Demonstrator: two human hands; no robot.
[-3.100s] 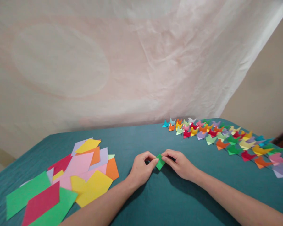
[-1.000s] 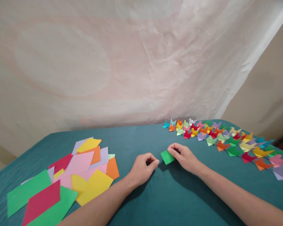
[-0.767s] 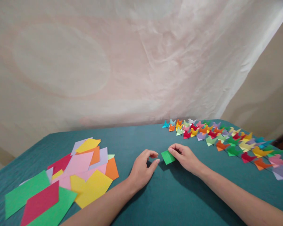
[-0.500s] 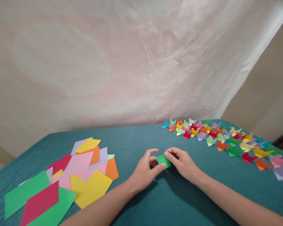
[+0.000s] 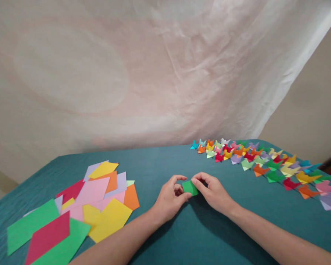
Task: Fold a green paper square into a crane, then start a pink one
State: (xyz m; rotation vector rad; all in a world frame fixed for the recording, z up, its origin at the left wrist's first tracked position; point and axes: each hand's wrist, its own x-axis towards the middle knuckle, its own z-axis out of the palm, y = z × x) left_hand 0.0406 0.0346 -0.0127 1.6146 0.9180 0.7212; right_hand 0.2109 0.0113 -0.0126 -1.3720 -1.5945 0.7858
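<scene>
A small folded piece of green paper (image 5: 190, 188) is held between my two hands, just above the table. My left hand (image 5: 171, 197) has its thumb at the paper's lower edge and its curled fingers at the left side, with the index finger arched over. On the right, my right hand (image 5: 213, 191) pinches the paper's upper right corner between thumb and index finger. The fingertips behind the paper are hidden.
Loose coloured paper sheets, among them a yellow sheet (image 5: 110, 221) and a red one (image 5: 49, 235), overlap on the left of the teal-covered table (image 5: 154, 162). Several rows of folded paper birds (image 5: 260, 170) stand at the right. A pale cloth (image 5: 143, 73) hangs behind.
The left thumb has slid down from the paper's face to its lower edge, so more of the green shows. Both hands stay in nearly the same place.
</scene>
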